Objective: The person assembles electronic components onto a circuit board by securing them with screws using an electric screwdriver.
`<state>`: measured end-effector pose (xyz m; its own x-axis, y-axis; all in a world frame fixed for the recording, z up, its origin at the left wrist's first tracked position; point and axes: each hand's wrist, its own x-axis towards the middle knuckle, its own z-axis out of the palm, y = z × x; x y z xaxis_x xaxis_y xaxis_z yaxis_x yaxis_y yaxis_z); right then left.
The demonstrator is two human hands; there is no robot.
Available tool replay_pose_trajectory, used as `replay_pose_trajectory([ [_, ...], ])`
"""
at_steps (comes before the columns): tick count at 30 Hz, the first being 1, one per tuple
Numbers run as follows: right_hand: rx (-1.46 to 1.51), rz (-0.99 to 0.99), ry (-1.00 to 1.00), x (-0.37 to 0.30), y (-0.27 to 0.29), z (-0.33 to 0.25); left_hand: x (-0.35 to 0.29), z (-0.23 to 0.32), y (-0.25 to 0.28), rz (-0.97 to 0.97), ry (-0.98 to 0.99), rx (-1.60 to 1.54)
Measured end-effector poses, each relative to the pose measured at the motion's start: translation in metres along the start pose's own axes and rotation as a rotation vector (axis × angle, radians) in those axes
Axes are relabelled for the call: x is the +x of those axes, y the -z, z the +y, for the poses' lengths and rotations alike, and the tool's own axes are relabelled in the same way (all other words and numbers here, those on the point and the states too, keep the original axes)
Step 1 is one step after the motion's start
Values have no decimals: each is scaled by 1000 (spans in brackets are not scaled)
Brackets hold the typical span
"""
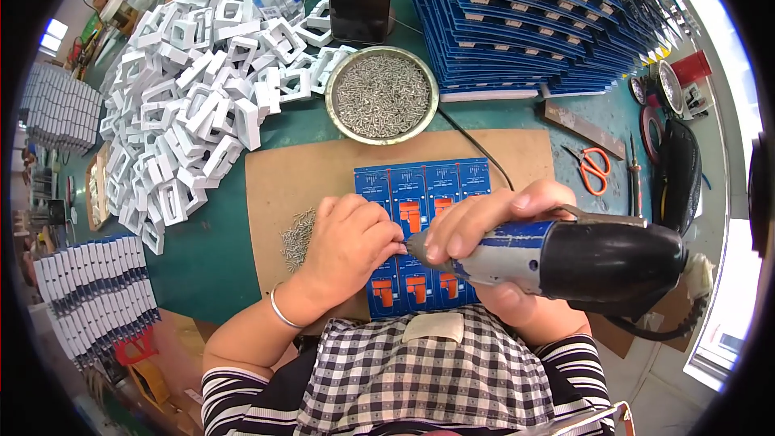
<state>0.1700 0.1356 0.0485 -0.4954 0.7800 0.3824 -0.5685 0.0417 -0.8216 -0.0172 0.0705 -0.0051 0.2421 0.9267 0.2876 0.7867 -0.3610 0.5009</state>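
My right hand is wrapped round a corded electric screwdriver with a black rear and a worn blue and silver front. The screwdriver lies nearly level, its tip pointing left over a blue circuit board panel with orange parts. My left hand is closed in a pinch at that tip, above the panel's left side. Whatever the fingertips hold is too small to make out. Beside the left hand, loose silver screws lie on a brown cardboard sheet under the panel.
A metal bowl of small screws stands beyond the panel. White plastic frames are heaped at the left, and blue circuit boards are stacked far right. Orange-handled scissors lie right. Finished-looking white-and-blue units stand in rows at lower left.
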Motion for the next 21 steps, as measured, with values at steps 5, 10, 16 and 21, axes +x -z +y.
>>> replay_pose_trajectory([
  [5,-79,-117,39,5,0,7,-5,-3,-1,37,17,4],
  [10,-78,-194,54,5,-5,7,-7,-4,-7,60,-31,7],
  [16,-185,-286,-11,17,-16,12,-12,-7,2,41,-37,-10],
  [21,-134,-246,42,18,-13,23,-34,-43,42,97,66,145],
])
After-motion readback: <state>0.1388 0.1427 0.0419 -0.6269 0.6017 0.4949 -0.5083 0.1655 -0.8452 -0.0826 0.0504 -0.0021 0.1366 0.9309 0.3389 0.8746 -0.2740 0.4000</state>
